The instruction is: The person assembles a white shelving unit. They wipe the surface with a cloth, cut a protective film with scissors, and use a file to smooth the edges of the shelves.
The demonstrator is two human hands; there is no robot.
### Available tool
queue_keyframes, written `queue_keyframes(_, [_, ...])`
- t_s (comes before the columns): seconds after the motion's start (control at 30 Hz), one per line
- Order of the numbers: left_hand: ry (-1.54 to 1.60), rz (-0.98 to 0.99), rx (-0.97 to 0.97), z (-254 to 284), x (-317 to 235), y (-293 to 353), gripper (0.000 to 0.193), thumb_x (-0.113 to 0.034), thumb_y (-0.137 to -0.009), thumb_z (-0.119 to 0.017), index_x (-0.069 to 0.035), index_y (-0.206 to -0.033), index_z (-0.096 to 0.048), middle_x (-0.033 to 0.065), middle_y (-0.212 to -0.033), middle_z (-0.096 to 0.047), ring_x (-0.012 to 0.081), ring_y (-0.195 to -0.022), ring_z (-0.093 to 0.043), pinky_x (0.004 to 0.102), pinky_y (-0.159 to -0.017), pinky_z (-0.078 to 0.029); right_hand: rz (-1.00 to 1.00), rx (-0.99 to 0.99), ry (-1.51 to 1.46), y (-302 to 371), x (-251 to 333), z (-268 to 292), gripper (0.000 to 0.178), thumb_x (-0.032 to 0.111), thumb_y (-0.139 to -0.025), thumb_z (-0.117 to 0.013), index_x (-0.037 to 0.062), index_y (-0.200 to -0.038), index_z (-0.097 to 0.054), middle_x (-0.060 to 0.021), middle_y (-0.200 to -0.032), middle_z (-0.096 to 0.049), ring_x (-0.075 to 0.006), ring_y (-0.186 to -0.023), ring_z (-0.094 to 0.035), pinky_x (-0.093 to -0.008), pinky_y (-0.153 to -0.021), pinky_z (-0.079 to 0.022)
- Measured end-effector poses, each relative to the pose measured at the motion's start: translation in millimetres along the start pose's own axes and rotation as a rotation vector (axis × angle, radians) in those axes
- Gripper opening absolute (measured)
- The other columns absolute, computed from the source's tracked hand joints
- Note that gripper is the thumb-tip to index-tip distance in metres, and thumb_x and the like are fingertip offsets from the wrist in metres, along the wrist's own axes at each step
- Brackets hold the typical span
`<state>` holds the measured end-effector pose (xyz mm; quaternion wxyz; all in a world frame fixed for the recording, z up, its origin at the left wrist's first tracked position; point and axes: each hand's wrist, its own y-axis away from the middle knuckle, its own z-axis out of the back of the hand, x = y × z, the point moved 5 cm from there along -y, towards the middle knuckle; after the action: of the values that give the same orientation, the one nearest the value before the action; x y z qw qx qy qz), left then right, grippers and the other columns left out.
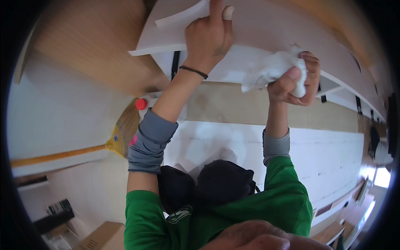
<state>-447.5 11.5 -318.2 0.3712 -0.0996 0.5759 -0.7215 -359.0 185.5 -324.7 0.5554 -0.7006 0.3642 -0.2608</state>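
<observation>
Reaching forward with both arms, out of a green shirt (266,204) at the bottom of the view and up toward a white panel (266,25). Extending the left hand (209,41) farther than the right, with its back toward the camera and the wrist nearly in line with the forearm. Stretching at least one finger up to the top edge of the view, with a white wrap (228,12) on the tip of the digit beside it. Overlapping the panel's left part there, with contact too uncertain to call. Cannot tell the full state of the left grip, with most of its fingers out of sight. Wearing a black band (193,72) on the left wrist and a bunched grey sleeve (152,139) around the forearm.

Clutching a crumpled white cloth (271,68) in the right hand (296,79), with the fingers curled round its right end and the thumb laid across the front. Holding the right forearm almost straight up the view. Spreading leftward from the fist with the cloth's loose end, between the two hands and nearer the right one.

Resting well below the cloth, a long white board (321,156). Lying beside the left forearm, a broom (125,125) and a red-capped jug (141,104).
</observation>
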Motion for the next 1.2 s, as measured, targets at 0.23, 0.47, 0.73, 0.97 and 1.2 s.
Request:
queue_keyframes(0.23, [-0.107, 0.227, -0.232, 117, 121, 11, 0.031, -0.025, -0.102, -0.06, -0.002, -0.122, -0.059, 0.0124, -0.111, -0.069, 0.0316, -0.099, -0.067, 0.0419, -0.084, -0.053, -0.216, 0.199, -0.175, 50, -7, -19, 0.013, 0.01, -0.079, -0.069, 0.0008, -0.08, -0.06, -0.0147, -0.076, -0.06, -0.0297, -0.067, -0.061, -0.037, -0.068, -0.054])
queue_keyframes(0.47, [0.473, 0.5, 0.085, 139, 173, 69, 0.04, -0.022, -0.098, -0.072, -0.001, -0.13, -0.062, 0.0106, -0.122, -0.068, 0.0194, -0.114, -0.065, 0.0325, -0.096, -0.051, 0.086, 0.234, -0.301, 15, 58, -64, 0.017, 0.003, -0.072, -0.068, 0.0007, -0.071, -0.051, -0.0161, -0.071, -0.057, -0.0287, -0.06, -0.056, -0.0349, -0.057, -0.047])
queue_keyframes(0.73, [0.929, 0.624, 0.221, 124, 176, 64, 0.026, -0.012, -0.098, -0.07, 0.002, -0.12, -0.071, 0.0121, -0.116, -0.074, 0.02, -0.11, -0.069, 0.0359, -0.1, -0.054, 0.107, 0.202, -0.492, 20, 103, -119, 0.027, 0.011, -0.079, -0.067, -0.003, -0.069, -0.046, -0.0169, -0.062, -0.053, -0.0284, -0.054, -0.052, -0.0359, -0.052, -0.047])
queue_keyframes(0.97, [1.201, 0.739, 0.253, 114, 185, 78, 0.023, -0.005, -0.097, -0.069, 0.001, -0.118, -0.072, 0.0118, -0.112, -0.075, 0.0162, -0.105, -0.069, 0.0298, -0.093, -0.056, 0.062, 0.328, -0.634, 28, 144, -175, 0.027, 0.01, -0.055, -0.073, 0.0066, -0.061, -0.046, -0.0071, -0.061, -0.047, -0.0262, -0.049, -0.046, -0.0352, -0.047, -0.037])
queue_keyframes(1.2, [1.305, 0.716, 0.219, 115, 180, 75, 0.023, 0.004, -0.098, -0.06, 0.005, -0.118, -0.07, 0.012, -0.114, -0.073, 0.0167, -0.105, -0.068, 0.03, -0.093, -0.056, 0.222, 0.415, -0.721, 45, 169, -209, 0.027, 0.026, -0.05, -0.067, 0.0091, -0.06, -0.049, -0.0053, -0.063, -0.051, -0.0239, -0.051, -0.051, -0.0332, -0.047, -0.039])
